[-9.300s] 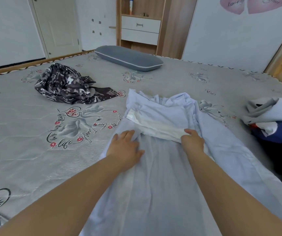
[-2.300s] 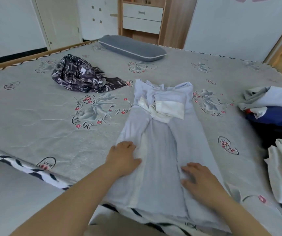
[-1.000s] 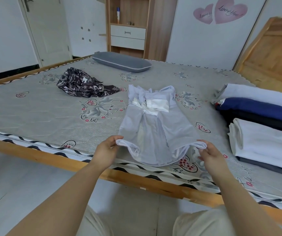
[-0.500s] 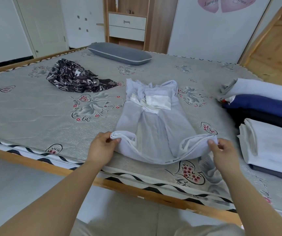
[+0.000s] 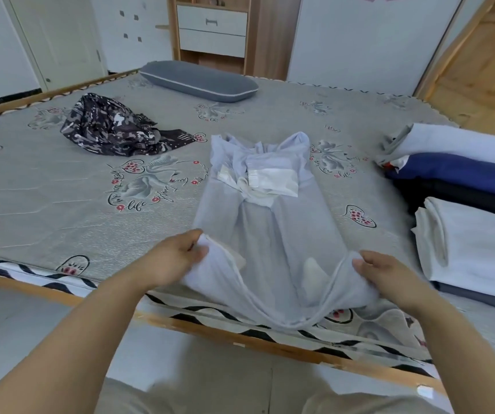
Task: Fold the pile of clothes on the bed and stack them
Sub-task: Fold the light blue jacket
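A pale blue garment (image 5: 273, 231) lies lengthwise on the bed (image 5: 46, 204), its sides folded in and white cuffs crossed near the collar. My left hand (image 5: 174, 258) grips its near left corner and my right hand (image 5: 386, 276) grips its near right corner. Both corners are lifted off the mattress, and the hem sags between them over the bed edge. A crumpled dark patterned garment (image 5: 111, 130) sits at the far left. Folded clothes (image 5: 467, 204) in white, navy and black are stacked at the right.
A grey pillow (image 5: 198, 82) lies at the far side of the bed. A wooden drawer unit (image 5: 213, 31) stands behind it and a white door (image 5: 58, 40) is at the back left. The wooden bed frame (image 5: 240, 339) runs just in front of my knees.
Earlier both hands smoothed and pressed the garment flat. Since then they have taken hold of the hem corners and raised them, and in the last half second have carried them slightly forward over the garment.
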